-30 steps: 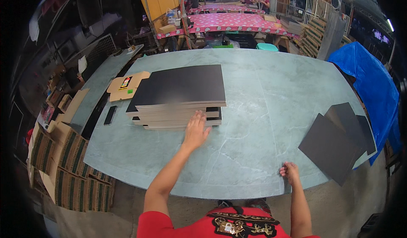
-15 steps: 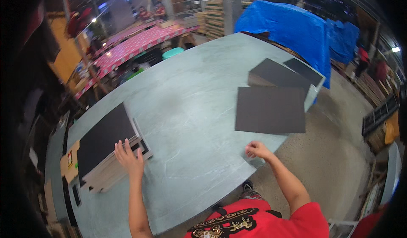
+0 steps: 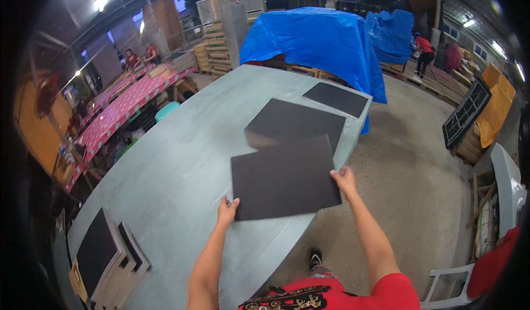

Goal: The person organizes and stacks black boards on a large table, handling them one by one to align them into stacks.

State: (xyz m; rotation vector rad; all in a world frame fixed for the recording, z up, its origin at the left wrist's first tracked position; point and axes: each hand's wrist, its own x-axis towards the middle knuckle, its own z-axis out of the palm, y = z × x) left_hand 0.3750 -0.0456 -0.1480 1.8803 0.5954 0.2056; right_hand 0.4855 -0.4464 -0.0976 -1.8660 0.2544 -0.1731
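I hold a thin black rectangular sheet (image 3: 284, 180) over the near edge of a long grey-green table (image 3: 176, 166). My left hand (image 3: 226, 210) grips its near left corner and my right hand (image 3: 343, 178) grips its right edge. The sheet is lifted a little above the tabletop. Beyond it lie two more black sheets, a larger one (image 3: 295, 123) and a smaller one (image 3: 337, 98) near the table's far end. At the lower left a stack of boards topped by a black sheet (image 3: 102, 255) rests on the table.
A blue tarp (image 3: 314, 42) covers a heap beyond the table's end. Tables with red patterned cloths (image 3: 118, 111) stand to the left, with people near them. More people stand far right by pallets. A black-framed panel (image 3: 466, 114) leans at right. Concrete floor lies on the right.
I turned right, away from the stack. My left hand left the stack and both hands took hold of the black sheet, lifting it off the table.
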